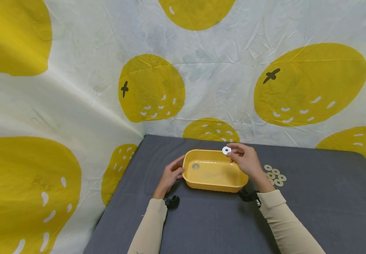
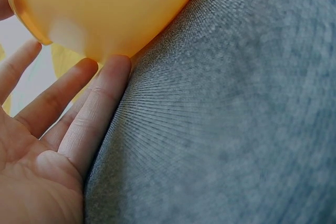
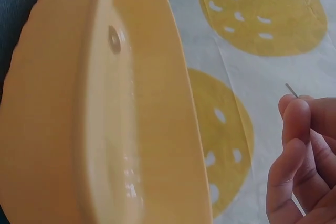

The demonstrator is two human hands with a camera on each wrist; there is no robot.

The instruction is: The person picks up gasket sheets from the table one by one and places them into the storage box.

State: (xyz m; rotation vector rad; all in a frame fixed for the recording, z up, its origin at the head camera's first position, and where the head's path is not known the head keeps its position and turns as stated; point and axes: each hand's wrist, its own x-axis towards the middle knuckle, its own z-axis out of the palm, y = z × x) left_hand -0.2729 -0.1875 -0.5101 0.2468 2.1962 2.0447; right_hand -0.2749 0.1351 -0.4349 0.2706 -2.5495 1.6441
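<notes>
A yellow oblong plastic tub (image 1: 214, 187) sits on the grey cloth. At its left end, my left hand (image 1: 169, 176) touches the outer wall with nearly straight fingers (image 2: 79, 129). Above the tub's far right part, my right hand (image 1: 244, 160) pinches a flat metal washer (image 1: 224, 149) between thumb and fingertips. The right wrist view shows that washer (image 3: 291, 89) edge-on, as a thin line. One more washer (image 1: 196, 166) lies on the tub floor near the left end.
Several loose washers (image 1: 279, 182) lie on the grey table cloth (image 1: 322, 197) to the right of the tub, partly behind my right wrist. A white curtain (image 1: 217, 84) with yellow fruit prints hangs behind and to the left of the table.
</notes>
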